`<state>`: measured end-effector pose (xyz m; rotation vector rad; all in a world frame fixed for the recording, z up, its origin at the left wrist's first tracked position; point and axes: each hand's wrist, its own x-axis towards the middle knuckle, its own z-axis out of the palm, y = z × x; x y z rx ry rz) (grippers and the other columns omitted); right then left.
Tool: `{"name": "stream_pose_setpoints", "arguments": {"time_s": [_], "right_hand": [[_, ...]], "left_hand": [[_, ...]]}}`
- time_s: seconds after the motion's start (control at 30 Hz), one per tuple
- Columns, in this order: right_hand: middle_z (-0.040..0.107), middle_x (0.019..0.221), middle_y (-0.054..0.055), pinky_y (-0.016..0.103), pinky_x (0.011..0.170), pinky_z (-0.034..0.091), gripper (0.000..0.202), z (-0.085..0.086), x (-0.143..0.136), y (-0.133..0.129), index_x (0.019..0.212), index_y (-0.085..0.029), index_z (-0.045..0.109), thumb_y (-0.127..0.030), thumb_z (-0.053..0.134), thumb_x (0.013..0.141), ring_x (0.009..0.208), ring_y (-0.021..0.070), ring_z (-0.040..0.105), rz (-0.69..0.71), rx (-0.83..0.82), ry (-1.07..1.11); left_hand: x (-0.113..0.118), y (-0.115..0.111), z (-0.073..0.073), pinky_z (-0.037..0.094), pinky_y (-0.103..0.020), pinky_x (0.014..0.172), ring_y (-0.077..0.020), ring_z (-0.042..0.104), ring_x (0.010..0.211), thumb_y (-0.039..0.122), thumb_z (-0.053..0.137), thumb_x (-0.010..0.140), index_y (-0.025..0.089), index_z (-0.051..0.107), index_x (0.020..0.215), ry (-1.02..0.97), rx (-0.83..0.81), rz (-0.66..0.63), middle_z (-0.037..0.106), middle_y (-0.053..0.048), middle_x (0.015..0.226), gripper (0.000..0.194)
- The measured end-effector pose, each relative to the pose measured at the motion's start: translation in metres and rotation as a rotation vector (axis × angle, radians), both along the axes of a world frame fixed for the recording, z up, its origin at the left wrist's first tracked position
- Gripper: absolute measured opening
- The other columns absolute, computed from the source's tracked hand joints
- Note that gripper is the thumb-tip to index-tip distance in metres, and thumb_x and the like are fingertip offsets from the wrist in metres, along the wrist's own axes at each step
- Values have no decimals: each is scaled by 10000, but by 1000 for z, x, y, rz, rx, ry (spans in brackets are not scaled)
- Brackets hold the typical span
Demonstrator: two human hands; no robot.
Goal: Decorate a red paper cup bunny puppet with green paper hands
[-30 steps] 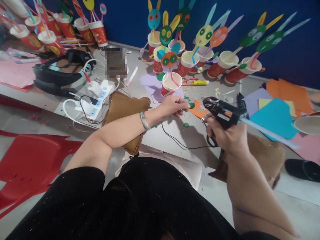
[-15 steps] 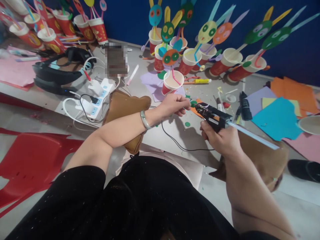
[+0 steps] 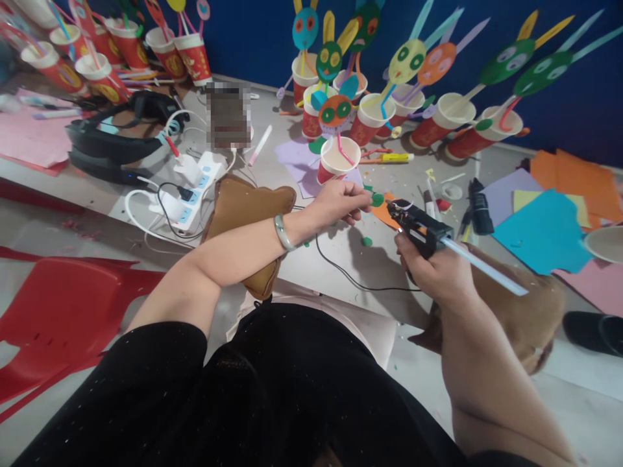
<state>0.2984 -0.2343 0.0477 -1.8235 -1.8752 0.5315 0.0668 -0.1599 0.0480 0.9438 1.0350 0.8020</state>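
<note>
Your left hand (image 3: 341, 202) pinches one green disc (image 3: 378, 200) at its fingertips. The fingers of your right hand (image 3: 440, 269) are wrapped around one glue gun (image 3: 421, 227), its nozzle just beside the disc; one glue stick (image 3: 487, 267) pokes out of its back, above those fingers. One orange paper (image 3: 382, 218) lies beneath the nozzle. Just beyond your left fingers stands one red cup (image 3: 324, 174), with seven more cups (image 3: 363, 130) behind and to its right. One power strip (image 3: 197, 194) sits well to their left.

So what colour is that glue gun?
The glue gun in the right hand is mostly black, best seen in the head view.
</note>
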Motion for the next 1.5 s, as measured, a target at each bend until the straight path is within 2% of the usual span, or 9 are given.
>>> {"name": "stream_pose_setpoints", "arguments": {"time_s": [0.1,0.3,0.47,0.6,0.67,1.0,1.13,1.33,1.5], "right_hand": [[739,818,117,466,790,535,293,2,-1,5,1036,-286,633,-531,664,879,838,401,752,-75,-65,-239],[827,1151,235,489,840,560,495,0,9,16,1361,-184,672,-462,620,955,1041,441,781,14,-259,-551],[824,1277,239,613,1087,572,485,5,20,16,1202,-196,782,-548,786,868,1244,467,752,208,14,-362],[861,998,112,516,990,619,192,27,-2,9,942,-258,797,-448,772,947,962,323,811,218,370,103],[850,944,67,496,940,634,137,37,-18,9,907,-292,809,-425,804,941,898,290,802,207,412,248],[827,881,33,575,1054,620,216,47,-32,28,846,-382,844,-567,818,953,904,298,786,334,229,384],[824,868,50,556,959,627,309,49,-28,30,816,-365,816,-646,814,946,876,322,767,427,181,400],[765,791,46,457,792,596,367,48,-22,43,823,-258,773,-610,866,871,776,265,715,315,72,420],[730,726,33,368,685,551,343,43,-15,62,796,-231,772,-529,939,827,721,211,672,203,-17,469]], "left_hand": [[-1,0,3,467,-180,614,-11,560,598,109,761,1020,159,649,826,-7,16,61,729,35,747,230],[-5,3,5,435,-196,592,-19,551,589,142,781,1025,181,647,850,-96,7,79,719,31,777,224],[-9,3,10,421,-193,578,-29,591,613,203,777,1047,182,649,871,-207,19,-120,731,22,815,219],[-12,0,12,414,-189,565,-33,603,607,272,857,996,189,636,858,-233,37,-237,711,38,793,273],[-15,-1,12,420,-195,558,-45,615,608,300,876,972,190,640,843,-277,53,-323,704,35,771,291],[-18,2,4,447,-235,519,-101,658,630,430,997,772,178,679,875,-352,-21,-601,732,-13,791,419],[-15,4,-4,459,-239,521,-111,669,639,530,1040,709,170,680,885,-375,-22,-677,737,-17,809,538],[-13,8,-5,478,-253,552,-117,683,649,486,789,1030,153,702,920,-171,-35,-623,755,-57,838,361],[-19,10,9,428,-231,572,-81,656,638,232,712,1053,154,690,828,155,75,-563,743,-31,810,239]]}}
